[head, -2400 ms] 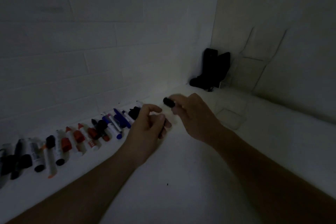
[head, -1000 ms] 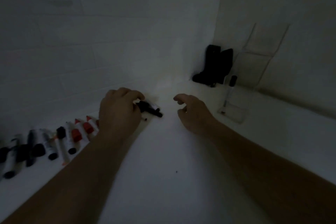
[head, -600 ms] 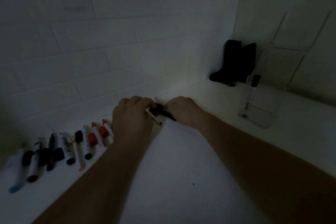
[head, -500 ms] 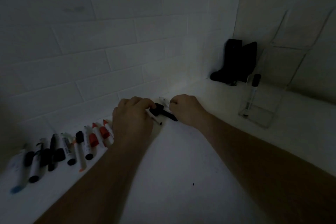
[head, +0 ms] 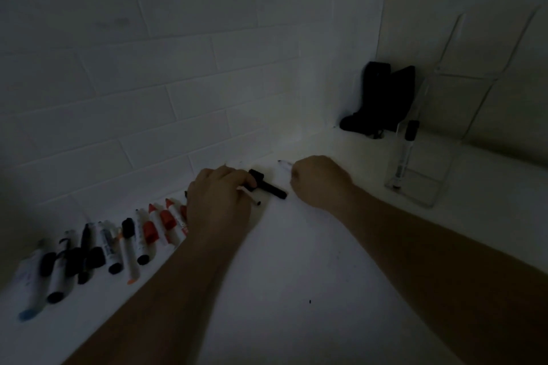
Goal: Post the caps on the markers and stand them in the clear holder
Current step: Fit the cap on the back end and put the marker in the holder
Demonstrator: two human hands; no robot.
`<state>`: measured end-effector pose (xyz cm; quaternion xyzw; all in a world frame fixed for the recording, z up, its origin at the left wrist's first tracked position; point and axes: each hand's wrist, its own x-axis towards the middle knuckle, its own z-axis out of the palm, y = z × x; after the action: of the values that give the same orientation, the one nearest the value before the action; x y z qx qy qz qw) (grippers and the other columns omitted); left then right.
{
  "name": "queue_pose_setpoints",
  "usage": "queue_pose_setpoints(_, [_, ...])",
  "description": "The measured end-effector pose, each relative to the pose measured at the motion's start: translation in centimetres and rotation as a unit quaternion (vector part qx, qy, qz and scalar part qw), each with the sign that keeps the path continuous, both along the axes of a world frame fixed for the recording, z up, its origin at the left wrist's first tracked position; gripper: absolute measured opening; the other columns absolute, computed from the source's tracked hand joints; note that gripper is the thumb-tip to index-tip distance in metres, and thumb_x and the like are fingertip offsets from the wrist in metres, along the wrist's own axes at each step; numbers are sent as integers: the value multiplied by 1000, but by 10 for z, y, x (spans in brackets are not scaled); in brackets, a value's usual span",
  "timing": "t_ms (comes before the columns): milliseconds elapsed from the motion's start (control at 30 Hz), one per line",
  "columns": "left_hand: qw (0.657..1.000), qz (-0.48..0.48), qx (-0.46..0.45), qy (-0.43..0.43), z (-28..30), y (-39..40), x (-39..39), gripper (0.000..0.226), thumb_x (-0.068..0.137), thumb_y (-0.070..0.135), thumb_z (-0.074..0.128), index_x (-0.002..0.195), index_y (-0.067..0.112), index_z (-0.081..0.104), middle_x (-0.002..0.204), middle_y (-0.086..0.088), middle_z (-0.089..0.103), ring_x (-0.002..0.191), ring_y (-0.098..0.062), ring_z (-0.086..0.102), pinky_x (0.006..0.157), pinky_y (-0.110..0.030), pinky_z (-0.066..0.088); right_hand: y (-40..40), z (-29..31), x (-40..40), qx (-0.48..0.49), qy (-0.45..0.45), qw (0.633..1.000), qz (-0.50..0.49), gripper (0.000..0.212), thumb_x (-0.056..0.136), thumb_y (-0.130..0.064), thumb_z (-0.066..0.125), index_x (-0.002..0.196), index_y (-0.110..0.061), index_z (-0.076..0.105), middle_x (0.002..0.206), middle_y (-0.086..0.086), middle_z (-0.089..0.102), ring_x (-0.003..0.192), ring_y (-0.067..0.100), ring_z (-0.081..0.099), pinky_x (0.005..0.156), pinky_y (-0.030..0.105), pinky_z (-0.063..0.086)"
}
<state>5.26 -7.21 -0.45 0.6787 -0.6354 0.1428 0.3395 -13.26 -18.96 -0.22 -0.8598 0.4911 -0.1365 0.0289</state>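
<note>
My left hand lies knuckles up on the white counter, its fingertips curled onto a black cap. A thin white marker pokes out from under that hand. A black marker lies just right of the cap. My right hand is closed round a white marker, whose uncapped tip sticks out to the left. The clear holder stands at the right by the wall, with one black-capped marker upright in it.
A row of several markers and loose caps, black, red and blue, lies along the tiled wall at the left. A black object sits in the corner behind the holder. The light is very dim.
A capped marker now stands in the holder. Both hands came back to the markers by the wall; my right hand has lifted a white marker and drawn slightly right.
</note>
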Motion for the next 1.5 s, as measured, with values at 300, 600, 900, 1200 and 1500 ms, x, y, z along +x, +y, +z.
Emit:
queue_pose_setpoints(300, [1000,6,11,-2,5,-9,-10,32,82,15,62,106,36,69,114,9,62,100,-19,53,81,-34,43,59,-13,-55,19,-360,931,-61,18,100,-25,55,87,-16,45,70,7,58,55,18,51,47,26,36])
queue_pose_setpoints(600, [937,23,344,-65,69,-80,-1,37,93,47,51,129,39,55,132,3,59,116,-23,55,97,-36,48,51,-15,-55,77,-422,903,-25,7,104,-25,48,97,-22,46,79,7,63,64,22,57,55,32,42])
queue_pose_setpoints(900, [896,21,416,-152,66,-109,-6,45,91,52,57,132,32,55,133,0,55,113,-22,54,103,-42,42,50,-16,-57,94,-427,899,-15,15,103,-24,49,118,-27,47,88,-1,64,69,19,60,57,33,45])
queue_pose_setpoints(1200, [979,-156,80,106,43,-13,-29,22,101,39,47,91,25,60,71,5,61,65,-10,55,61,-21,41,50,-19,-55,34,-382,923,30,32,102,-12,45,129,-21,61,115,8,66,99,21,62,89,35,52])
queue_pose_setpoints(1500, [979,-168,47,103,6,11,-24,22,99,15,54,116,22,68,103,10,68,85,-6,60,75,-2,36,66,4,-58,-111,-290,949,57,41,94,-60,50,89,-27,72,75,-4,67,72,10,61,68,33,50])
